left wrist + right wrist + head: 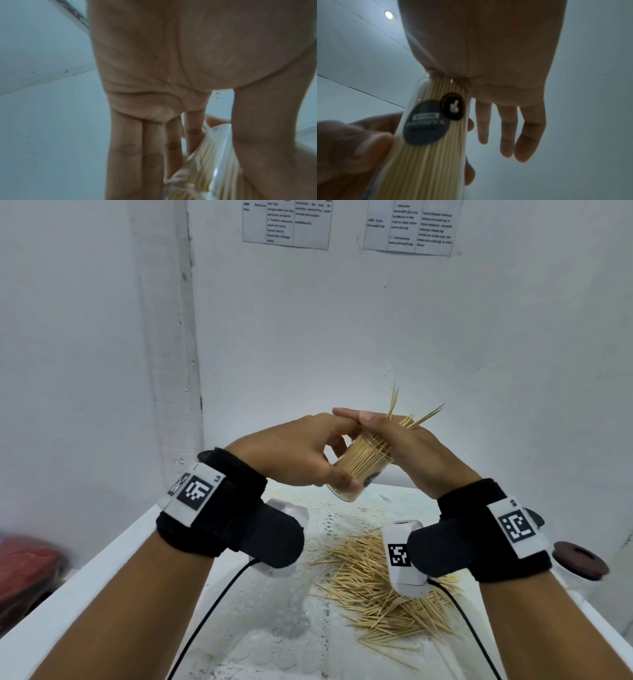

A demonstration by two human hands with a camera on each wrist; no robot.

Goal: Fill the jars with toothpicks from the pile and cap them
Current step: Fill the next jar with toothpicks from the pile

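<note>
My left hand [337,450] grips a clear jar [359,470] packed with toothpicks and holds it tilted in the air above the table. In the left wrist view the jar [214,155] lies between the thumb and fingers of the left hand [171,81]. My right hand [404,446] presses its palm against the toothpick ends at the jar's mouth, fingers straight. A few toothpicks [421,417] stick out past that hand. The right wrist view shows the jar [428,148] with dark round labels, the right hand [488,67] over its mouth and the left hand's fingers [351,142] around it.
A loose pile of toothpicks [370,587] lies on the white lace-covered table [274,628] below my hands. A dark brown lid [580,559] sits at the table's right edge. White walls close in behind and to the left. Something red [27,559] lies off the table's left side.
</note>
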